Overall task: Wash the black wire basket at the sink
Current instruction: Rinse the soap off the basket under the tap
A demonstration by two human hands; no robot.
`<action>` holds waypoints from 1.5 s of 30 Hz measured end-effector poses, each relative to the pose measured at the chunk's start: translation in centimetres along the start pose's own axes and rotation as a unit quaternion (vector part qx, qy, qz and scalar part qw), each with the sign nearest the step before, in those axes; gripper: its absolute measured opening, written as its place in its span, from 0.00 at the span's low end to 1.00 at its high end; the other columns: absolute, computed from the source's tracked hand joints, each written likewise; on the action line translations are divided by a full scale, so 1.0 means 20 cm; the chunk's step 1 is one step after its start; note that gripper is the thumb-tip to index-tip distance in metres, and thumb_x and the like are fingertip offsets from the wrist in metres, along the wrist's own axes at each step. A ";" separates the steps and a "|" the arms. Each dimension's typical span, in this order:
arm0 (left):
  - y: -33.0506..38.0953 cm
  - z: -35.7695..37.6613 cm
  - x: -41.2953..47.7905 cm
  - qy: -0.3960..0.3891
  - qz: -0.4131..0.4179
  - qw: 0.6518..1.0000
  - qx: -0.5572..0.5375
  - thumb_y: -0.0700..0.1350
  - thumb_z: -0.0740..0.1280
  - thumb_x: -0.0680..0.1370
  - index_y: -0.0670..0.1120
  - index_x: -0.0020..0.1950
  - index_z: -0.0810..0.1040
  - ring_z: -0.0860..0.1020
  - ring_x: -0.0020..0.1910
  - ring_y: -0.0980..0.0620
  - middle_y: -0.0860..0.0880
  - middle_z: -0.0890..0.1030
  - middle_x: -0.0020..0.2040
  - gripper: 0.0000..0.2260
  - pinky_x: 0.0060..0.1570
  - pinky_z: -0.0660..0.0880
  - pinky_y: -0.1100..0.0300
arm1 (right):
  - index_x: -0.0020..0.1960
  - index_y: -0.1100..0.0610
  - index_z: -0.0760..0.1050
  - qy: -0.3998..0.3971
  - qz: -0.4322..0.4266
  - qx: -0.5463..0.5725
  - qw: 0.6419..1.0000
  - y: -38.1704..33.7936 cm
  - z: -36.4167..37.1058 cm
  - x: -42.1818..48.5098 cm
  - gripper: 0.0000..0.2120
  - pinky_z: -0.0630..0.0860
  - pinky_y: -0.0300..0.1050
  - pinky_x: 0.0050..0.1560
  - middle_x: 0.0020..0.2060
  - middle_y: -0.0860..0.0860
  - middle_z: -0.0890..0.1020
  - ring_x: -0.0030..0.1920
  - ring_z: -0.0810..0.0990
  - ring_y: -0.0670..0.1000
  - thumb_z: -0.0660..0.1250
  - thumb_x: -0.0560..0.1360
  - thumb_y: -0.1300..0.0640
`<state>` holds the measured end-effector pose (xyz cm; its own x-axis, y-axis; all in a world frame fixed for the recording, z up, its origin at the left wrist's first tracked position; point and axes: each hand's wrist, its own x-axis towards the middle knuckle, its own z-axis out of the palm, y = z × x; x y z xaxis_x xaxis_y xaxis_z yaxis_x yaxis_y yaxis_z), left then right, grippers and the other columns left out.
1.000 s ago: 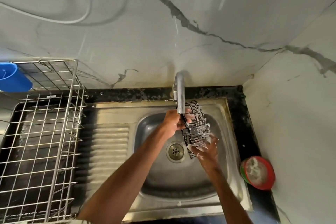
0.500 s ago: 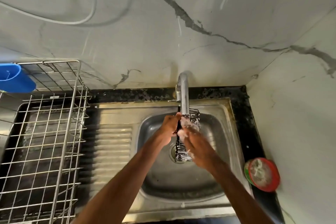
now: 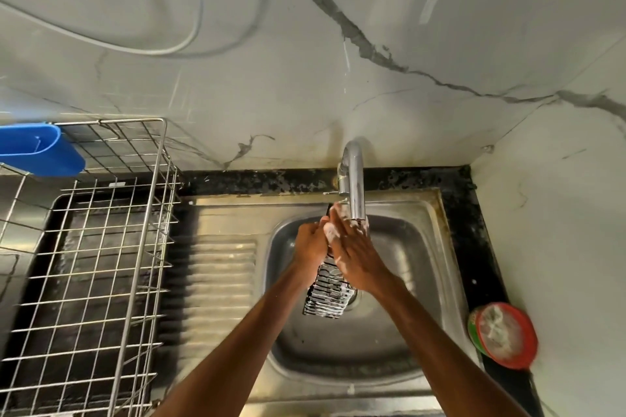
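The soapy black wire basket (image 3: 327, 294) hangs on edge over the sink (image 3: 437, 213), its top under the tap (image 3: 354, 186) at 12 o'clock, likely to catch water. The left hand (image 3: 310, 242) has its grip wrapped round the upper edge. The right hand (image 3: 352, 254) presses flat, its grip open, apparently scrubbing.

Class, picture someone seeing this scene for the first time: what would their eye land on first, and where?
First, two hands meeting under the tap over the sink: the left hand grips the foamy black basket, the right hand lies flat against it. Then the wire rack at left and the red tub at the sink's right.
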<state>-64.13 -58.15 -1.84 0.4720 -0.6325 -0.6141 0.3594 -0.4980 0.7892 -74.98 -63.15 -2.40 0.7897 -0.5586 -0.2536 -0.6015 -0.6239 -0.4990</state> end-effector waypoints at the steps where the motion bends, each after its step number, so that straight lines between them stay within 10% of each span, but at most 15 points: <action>1: -0.01 -0.02 0.00 0.004 0.005 1.000 -0.008 0.40 0.61 0.85 0.43 0.40 0.81 0.79 0.30 0.57 0.53 0.81 0.30 0.16 0.28 0.73 0.67 | 0.82 0.56 0.41 0.003 0.009 0.029 1.000 -0.04 0.00 -0.02 0.27 0.39 0.57 0.81 0.81 0.52 0.41 0.79 0.40 0.44 0.39 0.86 0.48; 6: -0.02 0.00 -0.05 -0.015 0.012 1.000 0.003 0.41 0.59 0.87 0.42 0.42 0.81 0.77 0.28 0.57 0.52 0.81 0.29 0.17 0.27 0.73 0.65 | 0.80 0.64 0.55 -0.022 0.014 -0.089 0.996 0.02 -0.06 0.08 0.26 0.58 0.59 0.77 0.80 0.63 0.56 0.75 0.68 0.61 0.55 0.86 0.57; 9: -0.02 0.01 -0.06 -0.025 0.026 0.999 0.012 0.44 0.58 0.88 0.41 0.44 0.82 0.77 0.27 0.57 0.49 0.83 0.31 0.18 0.26 0.72 0.66 | 0.77 0.63 0.63 -0.001 0.141 0.011 0.990 0.03 -0.07 0.14 0.24 0.80 0.44 0.51 0.57 0.59 0.81 0.50 0.83 0.54 0.59 0.85 0.53; 11: -0.02 0.00 -0.06 -0.019 0.036 0.999 0.019 0.45 0.58 0.88 0.43 0.43 0.82 0.77 0.28 0.55 0.49 0.83 0.31 0.18 0.26 0.72 0.66 | 0.70 0.58 0.73 0.068 0.226 0.222 0.946 0.02 -0.07 0.16 0.16 0.77 0.37 0.32 0.41 0.52 0.80 0.35 0.80 0.46 0.61 0.83 0.60; 13: -0.01 -0.02 -0.05 -0.010 0.034 0.999 0.019 0.45 0.58 0.88 0.45 0.43 0.82 0.77 0.29 0.56 0.50 0.83 0.31 0.18 0.26 0.72 0.67 | 0.70 0.55 0.75 0.131 0.201 0.363 0.900 0.03 -0.06 0.17 0.24 0.84 0.43 0.42 0.50 0.50 0.83 0.46 0.84 0.47 0.64 0.77 0.73; 16: 0.00 -0.03 -0.05 -0.006 0.004 1.000 0.000 0.45 0.58 0.88 0.43 0.44 0.82 0.76 0.27 0.56 0.50 0.82 0.31 0.18 0.24 0.70 0.68 | 0.72 0.54 0.72 0.137 0.156 0.430 0.879 -0.01 -0.07 0.14 0.34 0.84 0.43 0.48 0.60 0.45 0.81 0.55 0.83 0.43 0.67 0.71 0.79; 21: -0.02 -0.04 -0.05 0.009 -0.026 1.000 -0.011 0.46 0.58 0.88 0.43 0.47 0.83 0.78 0.27 0.60 0.51 0.84 0.36 0.17 0.25 0.71 0.68 | 0.53 0.60 0.83 0.207 0.275 0.420 0.840 0.02 -0.06 0.18 0.10 0.71 0.34 0.23 0.41 0.50 0.86 0.26 0.77 0.41 0.73 0.74 0.70; 27: -0.01 -0.01 -0.06 0.003 -0.022 1.000 -0.022 0.46 0.58 0.88 0.37 0.52 0.83 0.76 0.24 0.64 0.51 0.82 0.35 0.17 0.24 0.70 0.70 | 0.48 0.61 0.78 0.224 0.247 0.221 0.916 -0.01 -0.08 0.12 0.15 0.69 0.25 0.28 0.38 0.50 0.82 0.31 0.77 0.39 0.71 0.78 0.49; 29: 0.00 -0.01 -0.05 0.002 -0.004 0.999 -0.037 0.45 0.58 0.87 0.40 0.51 0.82 0.79 0.29 0.62 0.49 0.83 0.37 0.16 0.28 0.74 0.69 | 0.68 0.60 0.77 0.138 0.114 0.142 0.974 -0.03 -0.03 0.03 0.22 0.76 0.31 0.57 0.65 0.50 0.80 0.59 0.82 0.46 0.59 0.83 0.46; 31: -0.01 -0.02 -0.02 0.014 0.003 0.998 -0.061 0.45 0.60 0.87 0.41 0.51 0.82 0.82 0.36 0.58 0.49 0.84 0.39 0.14 0.33 0.78 0.67 | 0.81 0.52 0.60 0.089 0.013 0.100 0.991 -0.03 0.06 -0.06 0.26 0.52 0.47 0.80 0.80 0.47 0.59 0.80 0.56 0.47 0.48 0.86 0.45; 39: -0.01 -0.03 -0.02 0.004 0.041 0.998 -0.048 0.47 0.61 0.87 0.40 0.44 0.81 0.81 0.32 0.55 0.51 0.82 0.32 0.17 0.35 0.76 0.67 | 0.82 0.51 0.36 0.053 -0.006 0.052 0.997 -0.08 0.14 -0.25 0.33 0.30 0.50 0.78 0.81 0.46 0.35 0.80 0.33 0.45 0.33 0.82 0.38; 41: -0.02 -0.02 -0.02 -0.022 0.061 0.997 -0.036 0.48 0.61 0.87 0.39 0.45 0.79 0.80 0.38 0.51 0.48 0.81 0.36 0.17 0.41 0.77 0.60 | 0.83 0.51 0.36 0.068 0.039 0.051 0.996 -0.03 0.10 -0.12 0.31 0.33 0.57 0.79 0.82 0.48 0.38 0.82 0.38 0.49 0.35 0.84 0.40; 45: -0.02 0.00 -0.05 -0.042 0.048 0.998 0.001 0.45 0.59 0.87 0.40 0.45 0.81 0.78 0.31 0.54 0.50 0.81 0.32 0.16 0.28 0.74 0.66 | 0.81 0.56 0.44 0.022 0.061 -0.091 0.994 0.03 -0.02 0.11 0.35 0.63 0.67 0.73 0.69 0.62 0.76 0.65 0.77 0.63 0.61 0.84 0.51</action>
<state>-64.75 -57.36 -1.46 0.4358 -0.7248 -0.5336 0.3141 -0.4331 0.8448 -73.57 -64.93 -3.00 0.7063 -0.6564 -0.2651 -0.7072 -0.6369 -0.3069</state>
